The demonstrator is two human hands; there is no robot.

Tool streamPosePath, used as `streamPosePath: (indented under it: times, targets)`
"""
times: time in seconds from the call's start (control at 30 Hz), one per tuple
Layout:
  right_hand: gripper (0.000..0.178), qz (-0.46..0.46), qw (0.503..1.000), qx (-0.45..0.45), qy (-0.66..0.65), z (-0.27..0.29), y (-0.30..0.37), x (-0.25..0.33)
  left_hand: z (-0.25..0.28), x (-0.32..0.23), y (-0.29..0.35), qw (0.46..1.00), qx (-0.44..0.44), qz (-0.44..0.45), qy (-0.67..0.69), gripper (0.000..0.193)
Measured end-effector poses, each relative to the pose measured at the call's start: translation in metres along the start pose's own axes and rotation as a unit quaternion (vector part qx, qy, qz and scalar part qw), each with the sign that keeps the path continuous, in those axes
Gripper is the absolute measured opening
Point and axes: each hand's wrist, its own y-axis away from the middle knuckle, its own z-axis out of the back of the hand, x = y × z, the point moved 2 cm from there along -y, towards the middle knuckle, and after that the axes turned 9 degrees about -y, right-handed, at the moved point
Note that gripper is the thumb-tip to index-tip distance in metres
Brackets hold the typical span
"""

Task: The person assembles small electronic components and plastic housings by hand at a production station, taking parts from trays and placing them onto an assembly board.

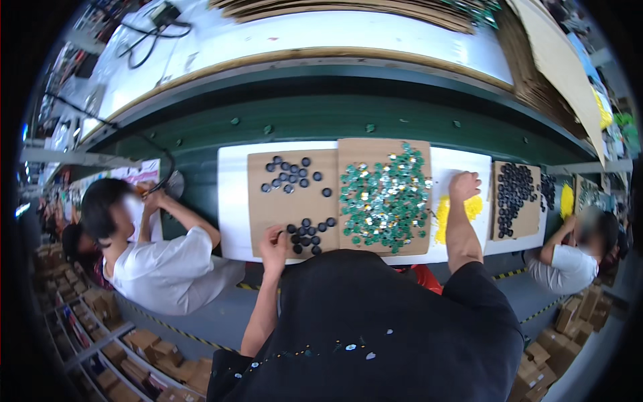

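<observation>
Left of the central cardboard sheet [348, 153], the work seems partway along: an upper group of black round pieces [293, 169] lies apart from a lower group of black round pieces [311, 231], though which group is finished, if either, I cannot tell. The left hand [272, 245], also left of that sheet, is half open beside the lower group; whether it pinches a piece is unclear. On the sheet itself, a thick spread of small green pieces [385, 201] suggests much is left. Right of it lies a yellow heap [442, 221], with the right hand [465, 185] loosely curled at its far side, its grip unreadable. Farthest right of it, dense black pieces [513, 191] appear plentiful.
</observation>
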Motion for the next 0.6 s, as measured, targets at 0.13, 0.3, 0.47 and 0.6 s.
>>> streamPosePath:
  times: [0.13, 0.3, 0.47, 0.6]
  targets:
    - [0.021, 0.038, 0.998, 0.018, 0.044, 0.006, -0.009, -0.005, -0.009, -0.068, 0.011, 0.976, 0.102, 0.064, 0.180, 0.030]
    - [0.022, 0.039, 0.999, 0.015, -0.008, 0.007, 0.001, 0.011, -0.011, -0.129, 0.028, 0.888, 0.204, 0.101, 0.400, 0.033]
    - [0.007, 0.214, 0.829, 0.160, -0.491, 0.043, 0.092, 0.061, -0.012, -0.156, 0.038, 0.864, 0.279, 0.028, 0.417, 0.035]
    - [0.008, 0.267, 0.635, 0.342, -0.640, 0.163, 0.215, 0.124, -0.011, -0.171, 0.045, 0.847, 0.295, 0.012, 0.442, 0.034]
